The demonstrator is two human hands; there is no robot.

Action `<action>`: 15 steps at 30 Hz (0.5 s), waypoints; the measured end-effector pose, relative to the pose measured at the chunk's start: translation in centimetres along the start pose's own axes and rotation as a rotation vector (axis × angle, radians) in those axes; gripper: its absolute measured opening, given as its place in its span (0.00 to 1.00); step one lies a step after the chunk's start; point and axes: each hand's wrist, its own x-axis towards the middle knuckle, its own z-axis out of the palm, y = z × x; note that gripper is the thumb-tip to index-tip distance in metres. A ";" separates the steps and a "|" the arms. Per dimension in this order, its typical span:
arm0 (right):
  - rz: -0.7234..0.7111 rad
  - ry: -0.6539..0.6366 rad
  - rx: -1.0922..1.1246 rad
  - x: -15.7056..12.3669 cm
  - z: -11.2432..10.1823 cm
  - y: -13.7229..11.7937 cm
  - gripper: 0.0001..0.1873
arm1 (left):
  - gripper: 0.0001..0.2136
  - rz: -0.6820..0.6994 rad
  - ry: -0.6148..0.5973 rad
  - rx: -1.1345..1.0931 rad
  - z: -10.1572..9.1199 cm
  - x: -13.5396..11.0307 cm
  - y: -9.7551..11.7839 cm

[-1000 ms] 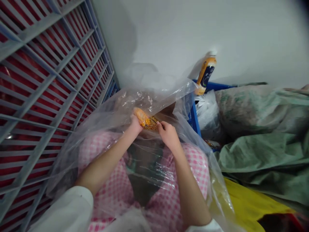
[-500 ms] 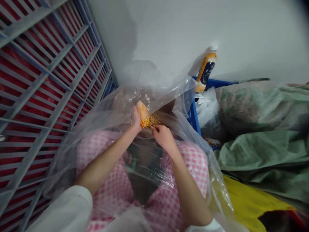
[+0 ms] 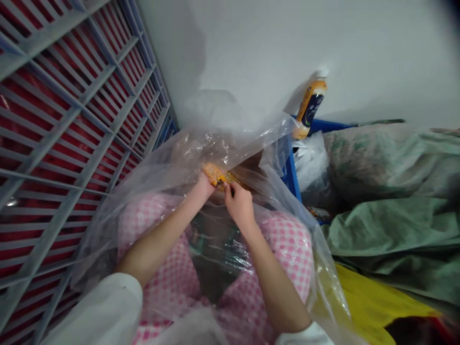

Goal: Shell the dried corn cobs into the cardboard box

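My left hand (image 3: pixel 201 188) is closed round an orange-yellow corn cob (image 3: pixel 212 173), held over a large clear plastic bag (image 3: pixel 154 172) spread across my lap. My right hand (image 3: pixel 238 203) is closed too, its fingers pinched against the lower end of the cob. Loose yellow kernels (image 3: pixel 234 178) lie in the bag just beyond both hands. Pink checked cloth (image 3: pixel 287 239) shows under the plastic.
A grey metal grid with red behind it (image 3: pixel 72 120) stands close on the left. A white wall is ahead. An orange bottle (image 3: pixel 312 103) stands on a blue crate (image 3: pixel 291 172). Green sacks (image 3: pixel 388 191) and a yellow bag (image 3: pixel 370 297) lie to the right.
The cob has tipped from upright to lying flatter in my left hand. My right hand has moved left and closer to the cob's end.
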 end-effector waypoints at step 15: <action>-0.092 -0.274 0.127 0.8 -4.6 1.9 0.18 | 0.21 0.056 -0.108 0.274 1.8 -2.7 0.6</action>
